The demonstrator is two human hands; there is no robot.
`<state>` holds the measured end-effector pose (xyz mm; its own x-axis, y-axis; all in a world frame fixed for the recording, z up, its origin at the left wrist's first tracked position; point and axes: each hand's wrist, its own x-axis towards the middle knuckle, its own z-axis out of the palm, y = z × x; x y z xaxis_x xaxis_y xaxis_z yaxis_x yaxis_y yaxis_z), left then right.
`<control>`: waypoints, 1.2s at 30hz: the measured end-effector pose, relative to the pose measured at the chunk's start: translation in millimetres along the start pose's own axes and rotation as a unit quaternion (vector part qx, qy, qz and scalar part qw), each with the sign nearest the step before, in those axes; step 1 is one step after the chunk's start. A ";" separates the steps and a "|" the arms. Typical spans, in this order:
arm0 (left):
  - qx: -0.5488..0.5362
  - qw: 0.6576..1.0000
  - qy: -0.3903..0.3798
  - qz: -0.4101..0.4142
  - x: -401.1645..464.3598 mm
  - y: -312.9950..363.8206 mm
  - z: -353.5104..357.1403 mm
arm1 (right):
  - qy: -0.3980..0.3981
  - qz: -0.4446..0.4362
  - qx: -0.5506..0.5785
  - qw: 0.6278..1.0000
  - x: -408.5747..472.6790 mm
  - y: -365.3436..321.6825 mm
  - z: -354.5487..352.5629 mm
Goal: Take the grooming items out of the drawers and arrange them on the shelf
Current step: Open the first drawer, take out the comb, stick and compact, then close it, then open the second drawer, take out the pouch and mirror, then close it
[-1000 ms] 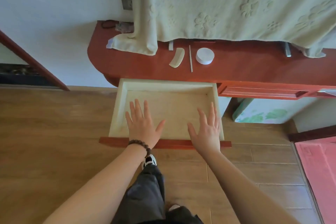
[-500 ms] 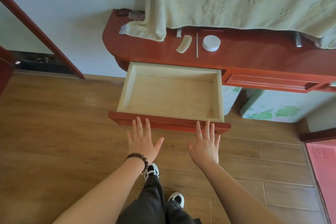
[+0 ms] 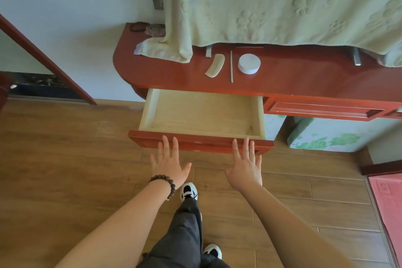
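Observation:
A red wooden shelf [image 3: 304, 76] runs along the wall. On it lie a pale curved comb [image 3: 215, 68], a thin stick [image 3: 231, 66] and a round white jar [image 3: 249, 64], side by side. Below, a pale wooden drawer [image 3: 202, 113] stands pulled out with nothing visible inside. My left hand [image 3: 168, 162], with a bead bracelet at the wrist, and my right hand [image 3: 245, 165] are flat and spread, fingertips at the drawer's red front panel [image 3: 206, 142]. Neither holds anything.
A pale green embossed cloth [image 3: 282, 2] hangs over the shelf's back and hides what is behind it. A second drawer [image 3: 322, 110] to the right is closed. A flowered box [image 3: 330, 135] sits under the shelf. Wooden floor and my legs are below.
My hands have drawn back from over the drawer's inside to its front panel. The view has shifted, so the shelf sits lower in frame.

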<state>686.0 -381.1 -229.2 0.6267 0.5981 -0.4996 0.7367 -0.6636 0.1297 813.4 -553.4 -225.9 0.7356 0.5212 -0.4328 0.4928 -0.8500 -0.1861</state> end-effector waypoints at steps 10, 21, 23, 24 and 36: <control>0.000 1.000 0.018 0.021 91.8 17.5 -49.1 | 0.005 0.027 -0.019 0.999 94.6 -17.3 -52.6; -0.299 0.942 0.069 -0.134 122.7 32.2 -58.8 | 0.107 0.227 0.348 0.903 126.8 -30.7 -47.6; -0.341 0.929 0.053 -0.135 135.3 37.6 -59.7 | 0.097 0.229 0.385 0.889 138.9 -35.8 -46.2; -0.359 0.922 0.049 -0.134 140.1 39.9 -60.0 | 0.097 0.231 0.397 0.883 143.6 -38.2 -47.1; -0.355 0.930 0.045 -0.080 171.6 31.4 -68.0 | 0.064 0.181 0.369 0.909 173.8 -24.7 -64.2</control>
<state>834.0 -268.7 -252.6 0.4898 0.7199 -0.4918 0.7848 -0.1183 0.6084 958.9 -436.9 -240.0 0.8583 0.1622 -0.4868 -0.2041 -0.7625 -0.6140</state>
